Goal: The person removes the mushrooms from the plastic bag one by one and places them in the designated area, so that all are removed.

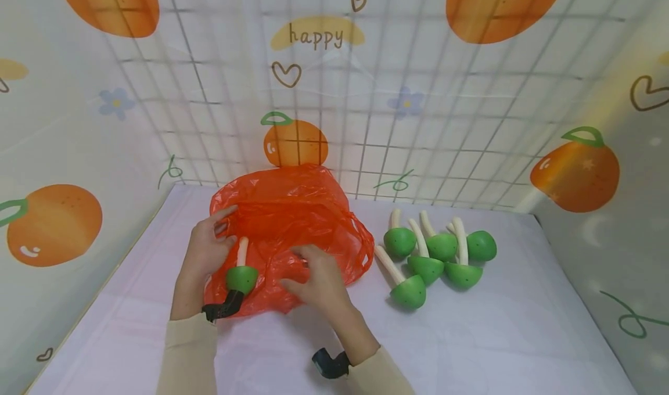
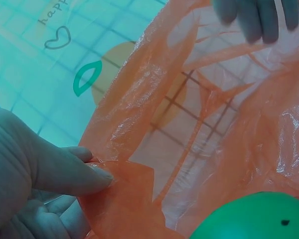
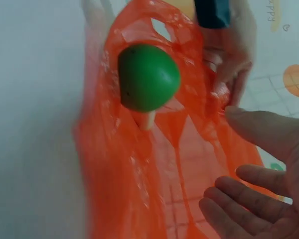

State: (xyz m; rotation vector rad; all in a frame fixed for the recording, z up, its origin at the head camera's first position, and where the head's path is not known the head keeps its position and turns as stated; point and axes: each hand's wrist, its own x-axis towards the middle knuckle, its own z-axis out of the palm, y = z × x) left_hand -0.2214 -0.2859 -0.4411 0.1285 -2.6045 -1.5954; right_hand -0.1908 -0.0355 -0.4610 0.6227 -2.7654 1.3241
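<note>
A red plastic bag (image 1: 292,221) lies spread on the table, its mouth partly lifted. My left hand (image 1: 206,250) is at its left side; in the left wrist view the thumb and fingers (image 2: 70,174) pinch the bag's edge. One toy mushroom (image 1: 242,279) with a green cap and pale stem lies on the bag beside that hand, and its cap (image 3: 148,78) faces the right wrist camera. Over the bag's right part, my right hand (image 1: 321,282) has its fingers spread with nothing between them.
Several more green-capped toy mushrooms (image 1: 410,293) lie in a cluster on the white table (image 1: 496,337), right of the bag. Behind stands a wire grid (image 1: 376,145) covered by a sheet printed with oranges. Both wrists carry black camera mounts (image 1: 330,363).
</note>
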